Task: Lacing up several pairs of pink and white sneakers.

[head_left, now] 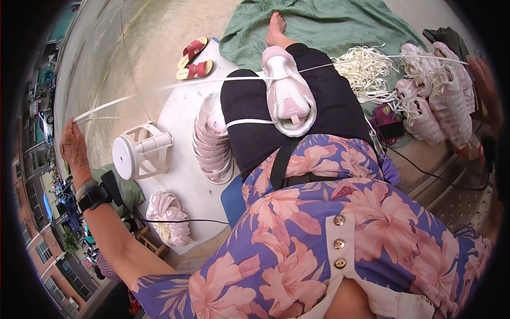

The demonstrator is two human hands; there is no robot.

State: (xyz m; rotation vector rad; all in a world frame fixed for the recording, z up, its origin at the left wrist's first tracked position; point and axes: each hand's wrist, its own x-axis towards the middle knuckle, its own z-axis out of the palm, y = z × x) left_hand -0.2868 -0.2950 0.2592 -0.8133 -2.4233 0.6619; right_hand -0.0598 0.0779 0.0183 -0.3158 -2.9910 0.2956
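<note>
Plainly, with the left hand (73,144) pinching the taut white lace (175,84) that runs from its fingertips to the pink shoe upper (288,91) on the lap, and the right hand (486,80) blurred so its grip is unreadable, a hard tug could slip the lace free.

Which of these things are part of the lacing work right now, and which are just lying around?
In use: left hand, right hand, white lace pulled taut between them, pink-and-white shoe on the lap.

Lying about: red sandals, white plastic stool, green cloth, stacked shoes.
</note>
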